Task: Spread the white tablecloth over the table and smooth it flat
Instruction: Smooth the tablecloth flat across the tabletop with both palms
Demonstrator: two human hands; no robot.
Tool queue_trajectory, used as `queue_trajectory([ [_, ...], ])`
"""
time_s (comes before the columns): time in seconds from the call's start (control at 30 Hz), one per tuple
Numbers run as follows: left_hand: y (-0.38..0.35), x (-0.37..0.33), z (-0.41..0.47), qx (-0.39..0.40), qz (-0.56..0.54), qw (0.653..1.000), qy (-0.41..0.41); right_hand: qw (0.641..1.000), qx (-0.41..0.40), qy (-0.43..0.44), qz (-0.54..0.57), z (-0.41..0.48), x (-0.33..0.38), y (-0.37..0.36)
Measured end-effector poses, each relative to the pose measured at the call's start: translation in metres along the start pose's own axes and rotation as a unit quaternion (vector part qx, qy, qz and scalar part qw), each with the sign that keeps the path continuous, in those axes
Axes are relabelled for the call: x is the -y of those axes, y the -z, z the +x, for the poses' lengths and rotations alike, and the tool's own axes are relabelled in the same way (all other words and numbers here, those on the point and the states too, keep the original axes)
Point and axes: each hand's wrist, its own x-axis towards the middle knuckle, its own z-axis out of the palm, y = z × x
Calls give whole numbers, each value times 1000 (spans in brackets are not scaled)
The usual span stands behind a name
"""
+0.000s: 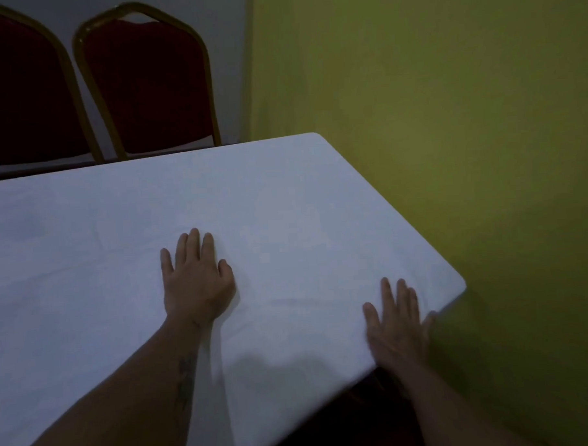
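Note:
The white tablecloth (285, 203) covers the table top from the left edge of the view to its right end, with faint creases near the middle. My left hand (195, 277) lies flat, palm down, on the cloth near the middle, fingers slightly apart. My right hand (396, 326) also rests flat on the cloth, at the near right corner, its outer edge reaching the table's right end. Neither hand holds anything. A soft fold in the cloth runs between the two hands.
Two red padded chairs with gold frames, one (148, 80) and another (14, 90), stand behind the table's far edge. A yellow-green wall (449, 115) rises close along the table's right end. Dark floor (345, 419) shows below the near edge.

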Motion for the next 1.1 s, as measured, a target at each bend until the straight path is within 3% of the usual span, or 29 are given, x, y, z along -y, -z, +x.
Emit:
queue_trajectory([
  [0.17, -2, -6, -1, 6, 14, 1000, -2, 997, 50, -32, -51, 3, -12, 12],
  [0.27, 1, -4, 0, 6, 2, 1000, -6, 997, 28, -36, -59, 6, 14, 15],
  [0.43, 2, -1, 0, 1, 1, 1000, -6, 982, -34, 183, -32, 11, 92, 7],
  [0.63, 1, 4, -1, -7, 9, 1000, -3, 950, 27, 309, -26, 30, 148, -7],
  [0.8, 3, 6, -1, -12, 9, 1000, 8, 940, 21, 341, -18, 62, 96, -7],
  [1.1, -2, -2, 3, 8, 103, 994, 46, 975, 2, 221, -37, 130, -75, 28],
])
